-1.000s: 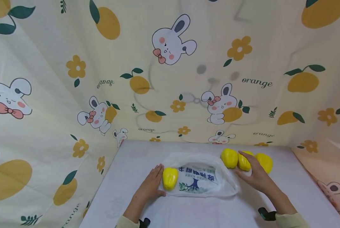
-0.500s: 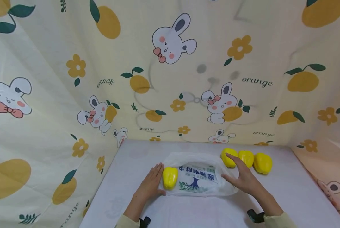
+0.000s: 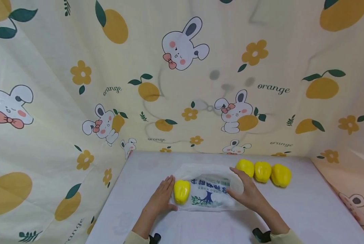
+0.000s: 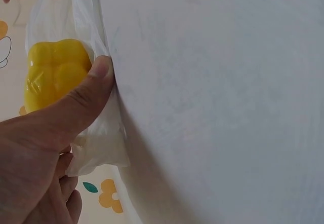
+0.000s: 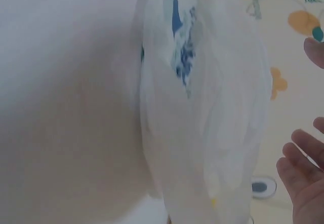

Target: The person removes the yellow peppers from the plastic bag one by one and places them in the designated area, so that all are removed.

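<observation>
A white plastic bag (image 3: 218,203) with blue lettering and a printed tree lies flat on the table. On its left end sits a yellow bell pepper (image 3: 182,191). My left hand (image 3: 159,196) lies along the bag's left end, fingers straight beside the pepper; the left wrist view has its thumb (image 4: 88,95) across the pepper's near side at the bag's edge. Over the bag's right part, my right hand (image 3: 249,193) holds nothing, thumb and fingers spread apart. In the right wrist view, the fingers of that right hand (image 5: 306,176) show beside the crumpled bag (image 5: 202,112).
Behind and right of the bag, three more yellow bell peppers stand in a row: one (image 3: 244,167) partly behind my right hand, a middle one (image 3: 262,171) and a right one (image 3: 280,175). A printed cloth (image 3: 175,112) hangs behind the white table (image 3: 200,227).
My right hand has moved left, from in front of the row of peppers to over the right part of the bag. The left hand and the pepper beside it have stayed put.
</observation>
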The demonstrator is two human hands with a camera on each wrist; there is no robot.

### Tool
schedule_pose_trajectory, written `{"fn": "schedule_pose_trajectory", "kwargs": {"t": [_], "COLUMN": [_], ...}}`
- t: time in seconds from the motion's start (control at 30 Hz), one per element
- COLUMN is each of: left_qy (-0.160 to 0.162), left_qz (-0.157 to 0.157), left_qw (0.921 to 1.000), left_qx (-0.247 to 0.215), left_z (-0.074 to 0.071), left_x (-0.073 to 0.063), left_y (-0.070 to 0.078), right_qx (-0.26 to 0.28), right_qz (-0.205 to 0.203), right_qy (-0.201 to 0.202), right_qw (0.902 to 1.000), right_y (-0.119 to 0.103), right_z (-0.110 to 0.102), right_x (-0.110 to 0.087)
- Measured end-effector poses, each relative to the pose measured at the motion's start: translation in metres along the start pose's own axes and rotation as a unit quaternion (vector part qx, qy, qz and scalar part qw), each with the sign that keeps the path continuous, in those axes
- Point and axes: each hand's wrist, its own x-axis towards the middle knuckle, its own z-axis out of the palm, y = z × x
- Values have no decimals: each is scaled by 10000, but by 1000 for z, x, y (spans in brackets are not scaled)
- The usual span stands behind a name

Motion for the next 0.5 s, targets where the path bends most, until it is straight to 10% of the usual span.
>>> {"fn": "schedule_pose_trajectory", "kwargs": {"t": [0.5], "left_qy": [10], "left_qz": [21], "left_qw": [9999], "left_qx": [160], "left_z": [-1], "left_x": [-1], "left_y": [1], "right_qx": [292], "right_qz": [254], "right_qy": [-386], "right_qw": [9985], "right_y": [-24], "right_z": [44], "right_x": [3]}}
